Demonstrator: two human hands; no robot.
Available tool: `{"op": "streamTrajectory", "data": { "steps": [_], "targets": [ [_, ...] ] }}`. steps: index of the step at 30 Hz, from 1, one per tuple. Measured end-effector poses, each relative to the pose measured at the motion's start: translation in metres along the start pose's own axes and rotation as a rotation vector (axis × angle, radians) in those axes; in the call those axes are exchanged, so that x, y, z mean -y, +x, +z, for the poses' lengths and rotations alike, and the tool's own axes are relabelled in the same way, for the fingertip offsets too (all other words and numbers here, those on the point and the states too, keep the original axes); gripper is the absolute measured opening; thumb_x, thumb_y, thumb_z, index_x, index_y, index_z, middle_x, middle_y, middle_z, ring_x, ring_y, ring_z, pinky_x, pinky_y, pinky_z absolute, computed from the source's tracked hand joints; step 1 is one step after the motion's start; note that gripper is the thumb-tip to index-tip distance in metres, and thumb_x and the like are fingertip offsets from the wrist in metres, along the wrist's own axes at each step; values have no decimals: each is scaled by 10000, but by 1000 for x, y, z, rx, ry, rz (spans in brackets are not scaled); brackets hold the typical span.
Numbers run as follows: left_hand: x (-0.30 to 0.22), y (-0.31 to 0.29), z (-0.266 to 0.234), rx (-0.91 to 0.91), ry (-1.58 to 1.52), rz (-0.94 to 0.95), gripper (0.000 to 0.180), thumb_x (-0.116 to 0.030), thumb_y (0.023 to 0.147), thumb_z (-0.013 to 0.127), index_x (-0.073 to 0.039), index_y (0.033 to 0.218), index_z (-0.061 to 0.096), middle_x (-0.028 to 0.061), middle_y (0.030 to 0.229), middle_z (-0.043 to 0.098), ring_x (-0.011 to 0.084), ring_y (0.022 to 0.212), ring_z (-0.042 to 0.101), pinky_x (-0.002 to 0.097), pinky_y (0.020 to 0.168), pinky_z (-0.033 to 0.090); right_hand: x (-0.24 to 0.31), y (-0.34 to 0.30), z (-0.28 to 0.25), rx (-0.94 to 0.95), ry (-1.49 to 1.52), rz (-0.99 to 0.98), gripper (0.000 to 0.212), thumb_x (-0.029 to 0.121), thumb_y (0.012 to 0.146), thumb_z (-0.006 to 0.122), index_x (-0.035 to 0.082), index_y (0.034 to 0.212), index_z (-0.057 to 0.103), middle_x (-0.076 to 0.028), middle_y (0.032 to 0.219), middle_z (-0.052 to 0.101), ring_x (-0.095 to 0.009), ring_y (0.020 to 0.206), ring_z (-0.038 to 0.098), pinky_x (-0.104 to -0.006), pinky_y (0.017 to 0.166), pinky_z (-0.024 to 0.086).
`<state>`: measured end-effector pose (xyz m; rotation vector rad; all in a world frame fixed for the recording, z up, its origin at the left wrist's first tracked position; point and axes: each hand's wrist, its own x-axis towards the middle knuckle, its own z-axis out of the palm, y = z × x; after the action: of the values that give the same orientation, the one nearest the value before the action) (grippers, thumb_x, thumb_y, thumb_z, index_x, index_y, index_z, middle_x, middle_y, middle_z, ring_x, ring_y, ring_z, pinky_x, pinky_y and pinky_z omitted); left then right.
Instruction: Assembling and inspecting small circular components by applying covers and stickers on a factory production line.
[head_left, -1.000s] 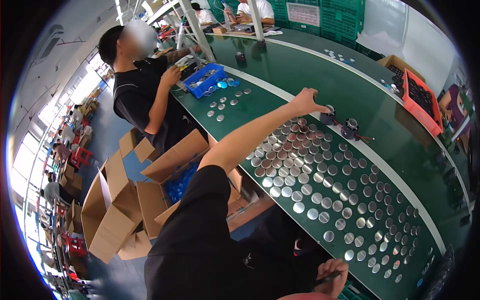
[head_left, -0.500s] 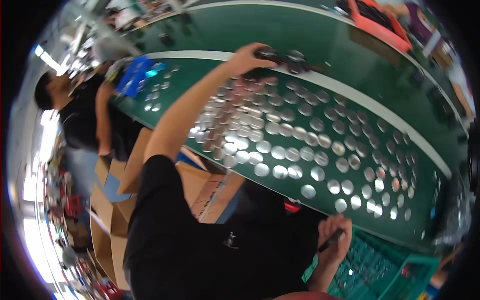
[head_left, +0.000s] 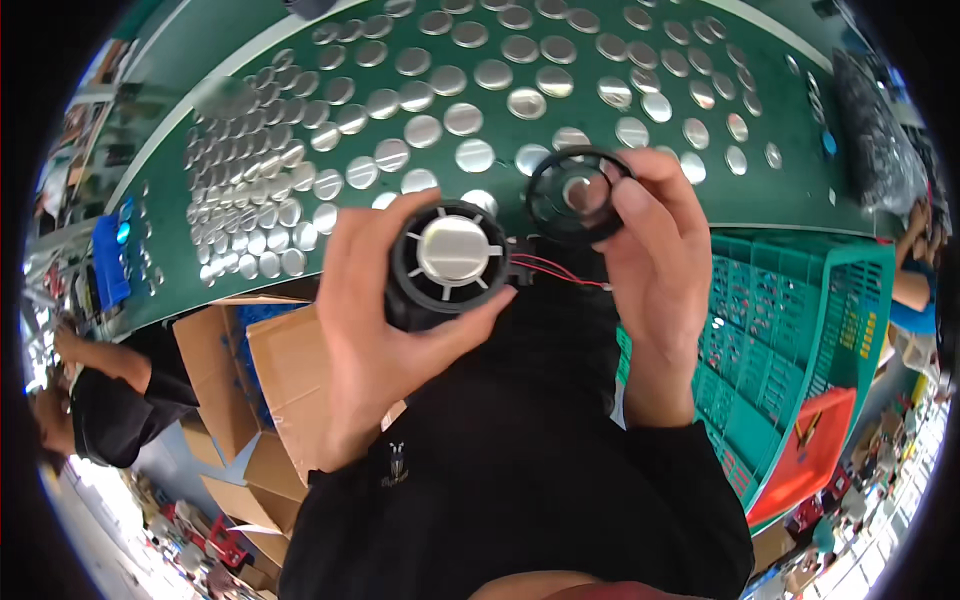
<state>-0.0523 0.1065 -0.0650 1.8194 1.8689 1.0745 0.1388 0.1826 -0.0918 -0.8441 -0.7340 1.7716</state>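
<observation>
My left hand [head_left: 365,335] is wrapped round a black cylindrical fan housing [head_left: 402,265], its round open end turned up. A silver disc [head_left: 452,250] sits in its middle, with pale spokes reaching out to the black rim. Thin red wires [head_left: 560,272] run from its right side toward my right hand. Between thumb and fingers, my right hand [head_left: 665,265] grips a black ring [head_left: 536,200], tilted beside the housing and apart from it. Whether its middle is glazed or open I cannot make out. Many loose silver discs [head_left: 475,155] lie on the green table [head_left: 790,195] beyond both hands.
A green plastic crate [head_left: 850,250] with a red tray [head_left: 820,450] stands at my right. Open cardboard boxes [head_left: 290,365] are at my left. A blue bin [head_left: 110,260] and a co-worker [head_left: 130,400] are farther left. Plastic-wrapped goods [head_left: 875,140] lie at the table's right end.
My left hand has come back from the table's far side and now holds the housing near my chest. My right hand has risen beside it with the ring. The view has shifted.
</observation>
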Motion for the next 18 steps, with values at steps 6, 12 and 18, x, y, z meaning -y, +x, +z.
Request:
{"op": "streamTrajectory", "data": {
  "steps": [6,12,18],
  "targets": [
    [-10,-9,42,0,-146,-23,656,-108,592,843,-6,1190,594,76,970,541,202,905,554,301,830,436,4,-8,-19,149,65,-37,303,45,928,628,-7,1220,563,-59,1072,639,-105,935,608,-253,751,496],
    [-12,-11,42,43,-156,10,662,-118,598,842,-4,1201,592,72,981,528,196,916,552,298,835,434,5,-15,-32,150,129,-54,299,82,945,615,-15,1224,562,-69,1059,644,-126,928,617,-278,751,500],
    [-6,-10,46,36,-174,-18,655,-127,600,843,-3,1195,599,69,980,536,189,904,554,295,833,434,0,-11,-35,79,143,11,282,79,948,608,-12,1212,571,-71,1051,642,-144,930,621,-298,755,503]
  ]
}}
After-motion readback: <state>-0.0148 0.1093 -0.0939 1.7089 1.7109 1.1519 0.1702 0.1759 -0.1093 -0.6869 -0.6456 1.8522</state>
